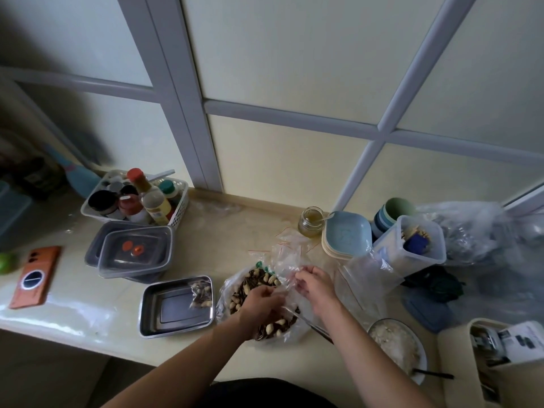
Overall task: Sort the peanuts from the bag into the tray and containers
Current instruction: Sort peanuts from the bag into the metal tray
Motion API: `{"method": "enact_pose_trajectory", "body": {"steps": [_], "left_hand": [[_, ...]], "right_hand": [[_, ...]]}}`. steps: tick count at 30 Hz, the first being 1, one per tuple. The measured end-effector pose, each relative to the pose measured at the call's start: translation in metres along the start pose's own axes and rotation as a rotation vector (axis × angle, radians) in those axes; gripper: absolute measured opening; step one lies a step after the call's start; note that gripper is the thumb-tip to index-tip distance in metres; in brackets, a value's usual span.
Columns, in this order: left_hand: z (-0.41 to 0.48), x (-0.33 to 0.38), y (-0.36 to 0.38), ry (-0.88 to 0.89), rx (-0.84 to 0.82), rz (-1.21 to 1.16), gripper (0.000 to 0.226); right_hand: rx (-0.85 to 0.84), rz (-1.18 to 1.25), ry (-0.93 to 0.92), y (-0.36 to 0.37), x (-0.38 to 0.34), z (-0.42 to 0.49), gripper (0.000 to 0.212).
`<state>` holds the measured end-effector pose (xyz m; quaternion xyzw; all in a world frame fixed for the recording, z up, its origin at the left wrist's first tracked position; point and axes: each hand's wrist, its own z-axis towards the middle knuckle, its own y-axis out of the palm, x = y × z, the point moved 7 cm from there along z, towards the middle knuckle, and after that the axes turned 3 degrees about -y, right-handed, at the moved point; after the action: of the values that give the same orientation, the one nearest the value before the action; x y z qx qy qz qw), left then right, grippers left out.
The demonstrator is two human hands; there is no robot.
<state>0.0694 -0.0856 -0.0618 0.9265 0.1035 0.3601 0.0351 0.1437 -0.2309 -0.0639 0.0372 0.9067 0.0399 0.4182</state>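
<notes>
Nearest, a bowl [396,346] sits right of the arms. The left hand [259,301] dips curled fingers into the open bag [225,293] of peanuts [270,278] and dark seeds; whether it grips any I cannot tell. The right hand [315,285] pinches a small clear pouch [287,259] above the bag. Just left, the tray [173,312] holds one filled pouch [201,293]. Beyond stand lidded containers [132,251].

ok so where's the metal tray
Head view: the tray sits just left of the peanut bag, in front of the stacked lidded containers.
</notes>
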Motion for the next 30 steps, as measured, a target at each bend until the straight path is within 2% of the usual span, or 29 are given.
{"method": "enact_pose_trajectory", "body": {"steps": [3, 5, 6, 9, 11, 13, 16, 19, 23, 26, 28, 30], "left_hand": [[0.004, -0.001, -0.008, 0.009, -0.010, 0.062, 0.024], [0.006, 0.000, -0.013, 0.029, -0.026, 0.052, 0.025], [0.006, 0.000, -0.015, 0.043, -0.029, 0.037, 0.023], [0.008, 0.002, -0.021, 0.058, -0.026, 0.013, 0.022], [0.007, 0.005, -0.023, 0.062, -0.040, 0.027, 0.021], [0.005, 0.006, -0.024, 0.068, -0.057, 0.053, 0.016], [0.001, 0.008, -0.030, 0.091, -0.052, 0.088, 0.019], [-0.001, 0.001, -0.036, 0.031, -0.096, 0.040, 0.019], [-0.008, -0.012, -0.044, -0.082, -0.173, -0.073, 0.010], [-0.011, -0.019, -0.050, -0.098, -0.188, -0.130, 0.020], [-0.010, -0.026, -0.052, -0.166, -0.163, -0.216, 0.032], [-0.011, -0.031, -0.048, -0.210, -0.183, -0.273, 0.032]], "right_hand": [[0.092, 0.130, -0.063, -0.014, -0.018, 0.010, 0.009], [0.109, 0.336, -0.104, -0.020, -0.026, 0.015, 0.009], [0.099, 0.349, -0.109, -0.021, -0.026, 0.016, 0.013], [0.056, 0.018, -0.023, -0.014, -0.009, 0.010, 0.010], [-0.022, -0.198, 0.056, -0.002, 0.008, 0.000, 0.019], [-0.132, -0.296, 0.108, 0.009, 0.022, -0.008, 0.027], [-0.231, -0.331, 0.086, 0.020, 0.029, -0.016, 0.021], [-0.084, -0.307, -0.013, 0.013, 0.023, -0.022, 0.012], [0.093, -0.295, -0.059, 0.000, 0.026, -0.026, 0.017], [0.140, -0.283, -0.094, -0.001, 0.031, -0.034, 0.011], [0.113, -0.241, -0.102, 0.003, 0.036, -0.039, 0.010], [0.081, -0.237, -0.119, 0.007, 0.041, -0.041, 0.011]]}}
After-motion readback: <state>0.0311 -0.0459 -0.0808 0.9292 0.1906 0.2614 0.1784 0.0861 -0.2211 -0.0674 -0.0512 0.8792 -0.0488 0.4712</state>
